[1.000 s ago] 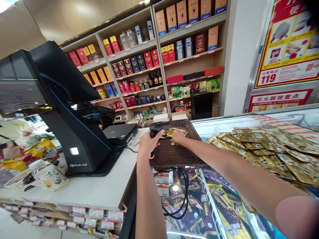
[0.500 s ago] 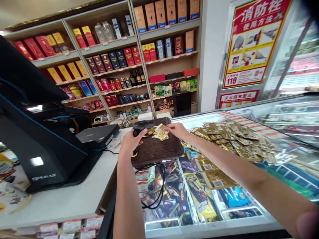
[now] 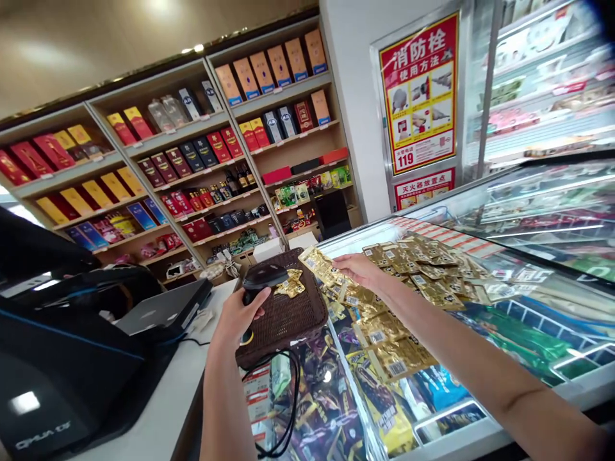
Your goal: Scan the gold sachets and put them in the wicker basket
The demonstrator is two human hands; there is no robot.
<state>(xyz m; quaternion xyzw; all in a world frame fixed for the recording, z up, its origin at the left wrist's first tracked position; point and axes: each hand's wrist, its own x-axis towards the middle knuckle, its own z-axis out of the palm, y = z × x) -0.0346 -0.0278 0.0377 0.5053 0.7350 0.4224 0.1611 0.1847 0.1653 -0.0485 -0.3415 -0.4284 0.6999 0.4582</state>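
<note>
My left hand [image 3: 243,314] is wrapped round the handle of a black barcode scanner [image 3: 264,276], whose head is over a brown woven tray [image 3: 288,318]. One or more crumpled gold packets [image 3: 291,285] lie in the tray just right of the scanner. Between the fingertips of my right hand [image 3: 360,269], a gold foil packet [image 3: 319,263] is pinched by its edge, held up above the tray's right side. More gold packets [image 3: 384,352] lie spread beneath my right forearm, and a larger pile of gold packets [image 3: 418,259] sits beyond it on the glass.
Tray and packets rest on a glass-topped freezer [image 3: 331,397] full of wrapped goods. A black cable [image 3: 294,397] loops over its front. At left are a white counter [image 3: 154,390], a dark till [image 3: 72,378] and a flat black device [image 3: 166,307]. Stocked shelves [image 3: 202,169] stand behind.
My right hand has drawn the gold packet up and to the right, off the tray's contents. My left hand keeps its hold on the scanner. The camera view has shifted up and right.
</note>
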